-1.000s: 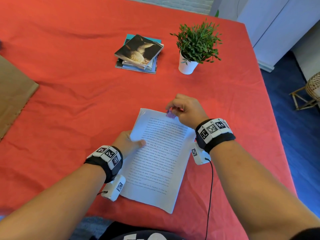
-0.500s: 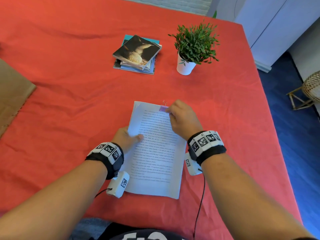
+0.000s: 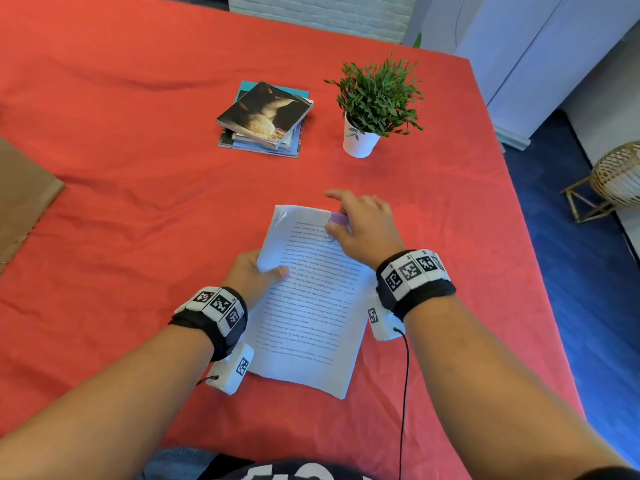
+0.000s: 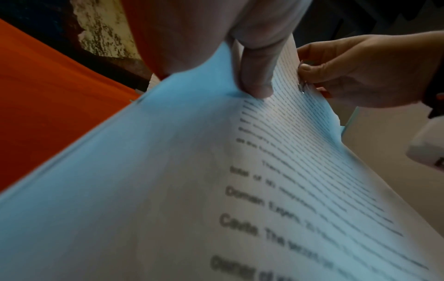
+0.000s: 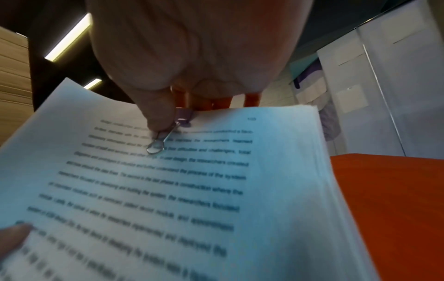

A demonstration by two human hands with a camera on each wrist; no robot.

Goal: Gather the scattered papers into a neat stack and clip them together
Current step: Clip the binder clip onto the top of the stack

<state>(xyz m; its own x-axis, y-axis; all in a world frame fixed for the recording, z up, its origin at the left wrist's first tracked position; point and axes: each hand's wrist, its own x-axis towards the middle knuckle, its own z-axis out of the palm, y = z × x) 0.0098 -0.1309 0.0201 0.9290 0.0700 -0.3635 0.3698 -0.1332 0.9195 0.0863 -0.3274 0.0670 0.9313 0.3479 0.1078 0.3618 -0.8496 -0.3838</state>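
**Nearly done: clip on the stack, handle being folded down**

Basically the gathering looks finished. The papers (image 3: 311, 296) sit as one squared stack on the near-middle of the table (image 3: 138, 209), the far end lifted a bit off the red cloth. A purple binder clip (image 3: 338, 219) already bites the far edge of the stack, right of centre. Its wire handle (image 5: 159, 143) lies nearly flat on the top sheet. Left to do, as I judge it: finish flattening the handle, maybe the one underneath (hidden, can't tell), then let go.

Right hand (image 3: 363, 226) reaches over the far right corner of the stack, wrist toward the near side. Its thumb (image 5: 158, 112) presses the handle onto the page, other fingers curl round the far edge behind the clip, index finger sticks out left past the edge. So it's pinching clip and stack.

Left hand (image 3: 251, 275) grips the left edge of the stack about midway, thumb (image 4: 256, 72) on top of the printed sheet, fingers tucked under, holding the stack steady.
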